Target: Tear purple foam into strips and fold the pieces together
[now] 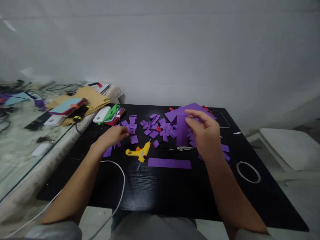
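Note:
My right hand point(205, 131) pinches a purple paper strip point(181, 130) by its upper edge and holds it upright over the table. To the left, my left hand point(114, 136) is over some small purple paper pieces point(132, 123); its fingers are curled together, and whatever they may hold is hidden. Between the hands lie many more purple cut pieces point(163, 126), with a few red bits among them. A yellow glue gun point(140, 151) rests below them. Scissors point(183, 148) lie beneath the held strip. Another purple strip point(169, 163) lies flat nearer to me.
A large purple sheet point(195, 110) lies behind my right hand. Bundled green and red sheets point(113, 113) and a white device point(102, 114) sit at the back left. A white cable point(123, 186) crosses the front left; a white ring point(248, 172) lies at right. A glass table point(20, 133) with clutter adjoins.

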Action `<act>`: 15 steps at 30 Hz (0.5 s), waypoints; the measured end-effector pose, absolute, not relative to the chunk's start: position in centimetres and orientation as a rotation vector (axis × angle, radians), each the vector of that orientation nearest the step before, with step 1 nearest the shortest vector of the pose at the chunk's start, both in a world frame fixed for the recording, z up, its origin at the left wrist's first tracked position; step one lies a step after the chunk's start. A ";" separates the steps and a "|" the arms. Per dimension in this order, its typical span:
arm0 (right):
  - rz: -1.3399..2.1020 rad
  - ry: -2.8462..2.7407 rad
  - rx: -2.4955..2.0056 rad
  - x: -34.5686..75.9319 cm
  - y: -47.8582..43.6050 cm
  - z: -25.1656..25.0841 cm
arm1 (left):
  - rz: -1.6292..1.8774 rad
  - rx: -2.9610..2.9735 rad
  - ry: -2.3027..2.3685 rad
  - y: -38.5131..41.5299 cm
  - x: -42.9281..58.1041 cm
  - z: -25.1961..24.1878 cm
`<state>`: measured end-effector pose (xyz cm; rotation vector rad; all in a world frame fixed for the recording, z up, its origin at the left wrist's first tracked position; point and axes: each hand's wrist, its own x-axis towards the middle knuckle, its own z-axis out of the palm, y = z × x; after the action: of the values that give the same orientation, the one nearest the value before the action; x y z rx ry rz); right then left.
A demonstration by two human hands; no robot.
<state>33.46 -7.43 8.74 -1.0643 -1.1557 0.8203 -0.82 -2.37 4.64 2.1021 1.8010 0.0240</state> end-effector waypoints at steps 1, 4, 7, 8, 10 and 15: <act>0.798 -1.145 -1.049 33.8 -7.4 8.9 | 0.005 2.087 1.857 -2.8 -1.7 4.3; 0.797 -1.104 -0.991 34.3 -7.6 9.3 | -0.073 2.013 2.021 -4.5 -4.4 3.4; 0.801 -1.121 -0.926 34.5 -7.8 9.6 | -0.128 1.929 2.144 -6.6 -6.4 2.6; 0.795 -1.134 -0.903 34.5 -8.0 9.8 | -0.140 1.906 2.182 -7.3 -6.8 2.3; 0.798 -1.140 -0.861 34.4 -8.2 10.1 | -0.134 1.890 2.247 -8.4 -7.3 1.7; 0.854 -1.091 -0.794 34.1 -8.7 10.9 | -0.077 1.873 2.319 -9.8 -7.3 0.7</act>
<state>34.13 -8.66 10.88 -0.7936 -1.0906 0.8543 -7.33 -9.75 0.66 1.8726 2.3185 -0.0774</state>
